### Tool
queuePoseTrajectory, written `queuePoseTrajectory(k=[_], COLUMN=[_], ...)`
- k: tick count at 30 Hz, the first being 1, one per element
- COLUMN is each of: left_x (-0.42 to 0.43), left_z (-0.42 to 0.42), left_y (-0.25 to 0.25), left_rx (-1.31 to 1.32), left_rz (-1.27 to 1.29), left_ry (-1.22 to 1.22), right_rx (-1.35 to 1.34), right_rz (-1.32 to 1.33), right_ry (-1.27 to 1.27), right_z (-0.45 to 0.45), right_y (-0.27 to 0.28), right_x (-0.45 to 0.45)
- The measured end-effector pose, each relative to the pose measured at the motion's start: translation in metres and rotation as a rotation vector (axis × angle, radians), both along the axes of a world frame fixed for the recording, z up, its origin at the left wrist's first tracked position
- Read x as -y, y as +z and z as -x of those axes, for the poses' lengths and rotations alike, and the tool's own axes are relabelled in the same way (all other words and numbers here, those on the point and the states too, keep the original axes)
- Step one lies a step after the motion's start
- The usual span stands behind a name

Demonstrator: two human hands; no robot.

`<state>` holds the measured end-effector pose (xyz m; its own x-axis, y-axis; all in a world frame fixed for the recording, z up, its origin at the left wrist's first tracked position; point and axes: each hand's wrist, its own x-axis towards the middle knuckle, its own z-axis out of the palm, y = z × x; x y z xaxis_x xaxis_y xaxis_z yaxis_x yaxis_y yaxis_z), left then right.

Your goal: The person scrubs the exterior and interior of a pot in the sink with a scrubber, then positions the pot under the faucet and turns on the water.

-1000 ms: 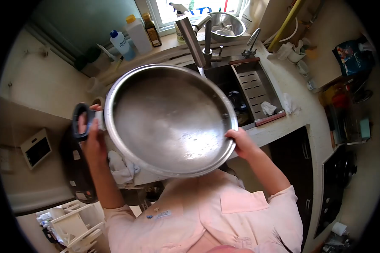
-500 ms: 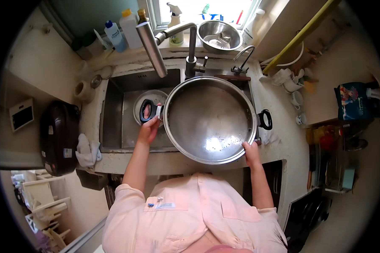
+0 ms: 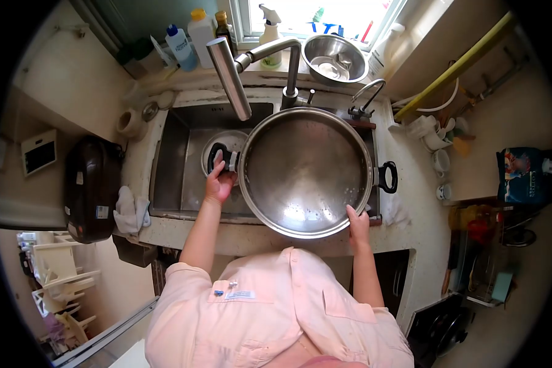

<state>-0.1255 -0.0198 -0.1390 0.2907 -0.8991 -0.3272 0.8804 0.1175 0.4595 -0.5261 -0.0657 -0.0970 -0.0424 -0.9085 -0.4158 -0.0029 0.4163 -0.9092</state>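
Note:
A wide, shallow stainless steel pot (image 3: 303,175) with two black side handles sits over the right part of the sink, its shiny inside facing up. My left hand (image 3: 221,183) is closed at the pot's left handle (image 3: 222,156). On the near right rim, my right hand (image 3: 358,224) grips the edge with the thumb on top; its other fingers are hidden under the pot. The right handle (image 3: 387,177) is untouched. Partly behind my left hand, a round metal lid or dish (image 3: 211,144) lies in the left sink basin (image 3: 178,184).
A large faucet (image 3: 291,73) reaches over the sink, with a smaller tap (image 3: 365,98) at the right. Bottles (image 3: 181,48) and a steel bowl (image 3: 335,58) line the window sill. A white cloth (image 3: 130,210) lies on the left counter; cups (image 3: 435,141) stand at the right.
The view has shifted a little, so the surroundings sit further right. Both hands stay on the pot; the left fingers sit lower on its handle. The light reflection inside it has changed.

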Motion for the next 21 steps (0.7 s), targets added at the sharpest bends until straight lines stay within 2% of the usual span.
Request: queuePoseTrajectory(k=[3, 6, 8, 11, 13, 14, 15, 17, 19, 21], left_x=[-0.007, -0.013, -0.014, -0.003, 0.012, 0.021, 0.033, 0.062, 0.092, 0.125], left_z=[-0.002, -0.005, -0.011, -0.025, -0.025, -0.027, -0.029, -0.030, -0.029, -0.017], left_y=[0.008, 0.028, 0.039, -0.001, 0.075, 0.116, 0.154, 0.211, 0.251, 0.259], left_rx=[0.127, 0.320, 0.432, 1.030, 1.381, 1.606, 1.826, 1.908, 1.856, 1.428], left_rz=[-0.190, -0.289, -0.324, -0.386, -0.254, -0.116, 0.032, 0.343, 0.478, 0.574], left_ry=[0.008, 0.021, -0.005, 0.241, 0.299, 0.387, 0.473, 0.596, 0.598, 0.363], right_rx=[-0.012, -0.205, -0.361, -0.537, -0.635, -0.715, -0.713, -0.725, -0.757, -0.832], right_rz=[0.028, 0.278, 0.389, 0.537, 0.701, 0.829, 0.844, 0.839, 0.798, 0.758], right_ry=[0.042, -0.069, 0.002, 0.175, 0.337, 0.402, 0.433, 0.460, 0.456, 0.413], right_z=[0.002, -0.005, -0.024, -0.070, -0.100, -0.113, -0.124, -0.145, -0.163, -0.177], right_y=[0.012, 0.025, 0.056, 0.108, 0.114, 0.109, 0.100, 0.085, 0.076, 0.061], right_x=[0.001, 0.002, 0.014, 0.052, 0.086, 0.103, 0.122, 0.156, 0.181, 0.207])
